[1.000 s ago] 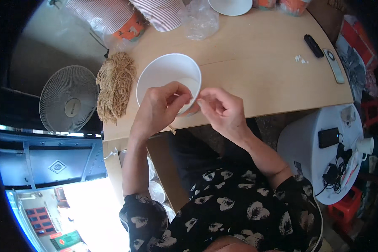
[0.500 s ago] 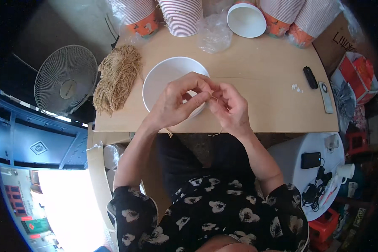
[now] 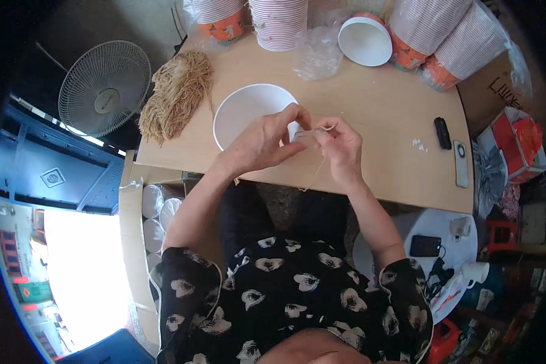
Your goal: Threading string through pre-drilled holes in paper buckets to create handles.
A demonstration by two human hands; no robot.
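Observation:
Both my hands meet over the near right rim of a white bowl (image 3: 233,115). My right hand (image 3: 344,150) pinches a thin tan cord (image 3: 307,133) between thumb and forefinger; a loose strand dangles below it. The cord runs across to the curled fingers of my left hand (image 3: 256,145), whose thumb stands away from its forefinger. Under my left wrist a short tan end pokes out at the table's front edge. What lies in my left palm is hidden. A large bundle of tan cords (image 3: 177,96) rests on the table left of the bowl.
Stacked paper tubs (image 3: 279,24) line the back, with a plastic bag (image 3: 317,53) and one tipped tub (image 3: 366,41). Small white bits (image 3: 419,145), a black object (image 3: 442,133) and a slim grey device (image 3: 461,164) lie at right. A fan (image 3: 106,91) stands left.
My hands have drawn slightly apart, and a short stretch of cord now shows between them. My left thumb has opened away from its forefinger. The whole view has shifted and turned slightly.

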